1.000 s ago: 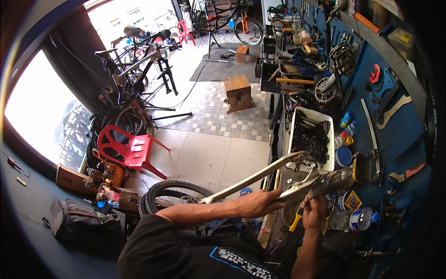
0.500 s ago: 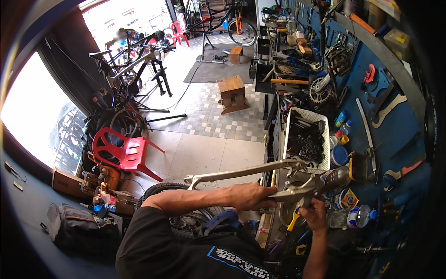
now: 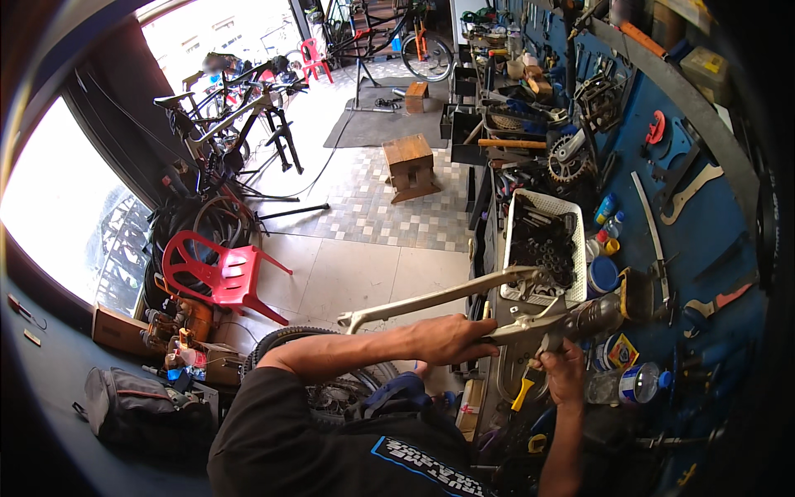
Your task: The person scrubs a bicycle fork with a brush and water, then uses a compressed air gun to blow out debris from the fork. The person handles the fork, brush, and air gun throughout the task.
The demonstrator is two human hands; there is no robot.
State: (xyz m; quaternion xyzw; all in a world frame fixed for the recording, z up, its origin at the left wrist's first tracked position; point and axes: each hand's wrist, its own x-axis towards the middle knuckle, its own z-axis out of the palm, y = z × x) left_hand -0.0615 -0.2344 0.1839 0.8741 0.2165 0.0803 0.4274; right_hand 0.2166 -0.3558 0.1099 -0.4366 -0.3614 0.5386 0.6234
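From where I sit, far off, I take the middle of the head view as the centre of my clock. At four o'clock I have the pale metal bicycle frame part point(image 3: 526, 330), held in the air, its long thin arm reaching out toward seven o'clock. The left hand point(image 3: 451, 338), at five o'clock, is closed around it, fingers above and thumb below. At four o'clock, a little farther out, the right hand point(image 3: 563, 373) has its fingers curled in by the part's lower edge; I can't tell whether they pinch the metal itself or some small piece against it. Near that hand I see a yellow-handled tool point(image 3: 522, 395), and on its other side a clear bottle point(image 3: 638, 385) with a blue cap. The white basket point(image 3: 580, 257) of dark small parts sits at three o'clock, a red chair point(image 3: 232, 275) at nine, and a wooden stool point(image 3: 410, 164) at twelve
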